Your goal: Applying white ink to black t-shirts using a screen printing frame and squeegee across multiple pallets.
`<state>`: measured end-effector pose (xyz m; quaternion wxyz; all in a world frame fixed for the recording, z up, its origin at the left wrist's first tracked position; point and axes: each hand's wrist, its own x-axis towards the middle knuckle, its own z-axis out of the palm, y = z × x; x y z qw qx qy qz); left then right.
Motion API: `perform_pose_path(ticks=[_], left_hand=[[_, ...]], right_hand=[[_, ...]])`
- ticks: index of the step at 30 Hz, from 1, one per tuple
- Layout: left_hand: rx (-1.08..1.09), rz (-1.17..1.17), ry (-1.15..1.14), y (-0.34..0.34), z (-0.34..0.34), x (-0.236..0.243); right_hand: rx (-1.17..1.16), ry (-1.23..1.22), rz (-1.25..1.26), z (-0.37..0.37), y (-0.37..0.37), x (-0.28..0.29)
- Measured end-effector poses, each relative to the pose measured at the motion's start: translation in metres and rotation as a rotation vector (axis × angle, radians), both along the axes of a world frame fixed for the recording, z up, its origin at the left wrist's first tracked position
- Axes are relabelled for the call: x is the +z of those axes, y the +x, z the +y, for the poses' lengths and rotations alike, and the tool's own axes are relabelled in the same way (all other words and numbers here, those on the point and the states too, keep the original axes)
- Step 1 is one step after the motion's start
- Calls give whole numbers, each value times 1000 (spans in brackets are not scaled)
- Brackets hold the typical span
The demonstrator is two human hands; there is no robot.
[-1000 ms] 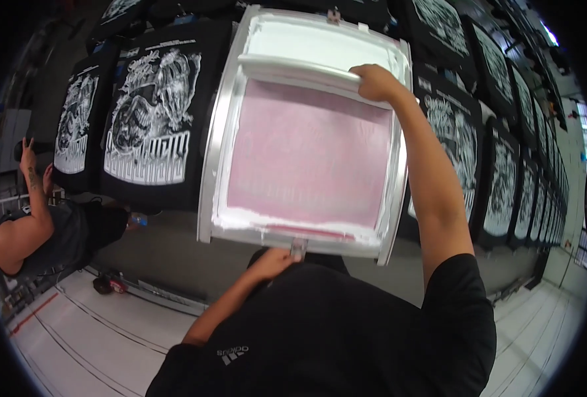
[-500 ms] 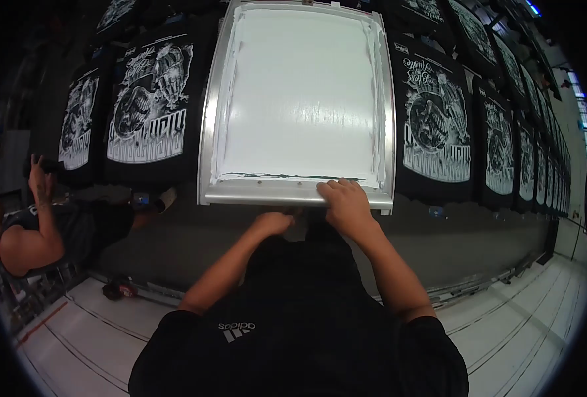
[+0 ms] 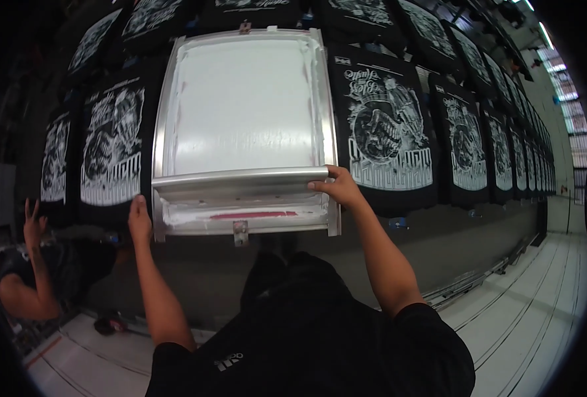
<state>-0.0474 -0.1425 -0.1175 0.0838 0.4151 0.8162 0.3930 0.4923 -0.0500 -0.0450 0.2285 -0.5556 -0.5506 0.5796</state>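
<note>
A screen-printing frame (image 3: 330, 142) with silver metal edges holds a white, smeared mesh (image 3: 240, 112). Across its near part lies a long metal squeegee bar (image 3: 240, 180). My right hand (image 3: 341, 186) is closed on the right end of this bar, thumb toward me and fingers beyond. Beside the frame's near left corner, my left hand (image 3: 140, 221) is raised with fingers stretched out, holding nothing visible. Between the bar and the near edge shows a red strip (image 3: 254, 214) amid white ink. A metal clamp (image 3: 240, 233) sits on the near edge.
Black shirts with white prints lie on boards to the left (image 3: 113, 145) and right (image 3: 391, 126), more in rows behind. At left a person (image 3: 29, 278) in dark clothes has one hand raised. A white lined floor (image 3: 505, 331) spreads at the lower right.
The frame now appears further left and shows its near end, red strip and clamp. My left hand has moved from below the frame to its left side; my right hand is at the bar's right end.
</note>
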Motion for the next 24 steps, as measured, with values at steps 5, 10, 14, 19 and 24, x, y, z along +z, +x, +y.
perform_pose_path(ticks=[5,10,14,19,24], left_hand=[[-161,-838,-151,21,26,-10],[-122,-613,-241,106,-6,22],[-173,-670,-244,241,-2,23],[-292,-650,-164,402,22,16],[-254,-600,-183,485,19,24]], right_hand=[[-230,-68,166,1,5,-8],[-240,-92,171,-10,99,40],[-295,-67,158,-22,229,55],[-292,-6,106,-27,376,62],[-293,-35,120,-11,467,49]])
